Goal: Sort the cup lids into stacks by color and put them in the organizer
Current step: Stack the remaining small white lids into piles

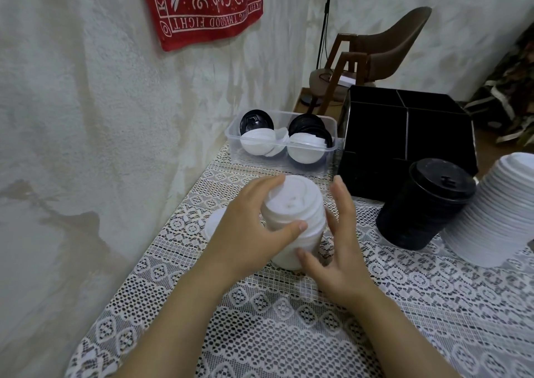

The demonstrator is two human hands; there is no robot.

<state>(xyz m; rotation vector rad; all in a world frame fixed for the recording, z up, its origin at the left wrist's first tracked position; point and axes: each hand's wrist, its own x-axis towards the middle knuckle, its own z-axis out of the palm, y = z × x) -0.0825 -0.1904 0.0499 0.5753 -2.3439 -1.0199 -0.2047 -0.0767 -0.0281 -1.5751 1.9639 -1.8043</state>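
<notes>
While the left hand (248,233) grips the short stack of white plastic cup lids (291,201), curled round its left side, the right hand (341,247) lies straight-fingered against the opposite side, steadying only. The stack leans. Risk judged: uneven pressure could splay the upper lids onto the lace tablecloth (289,320). The black compartmented organizer (390,135) stands beyond the grip, rightward.
</notes>
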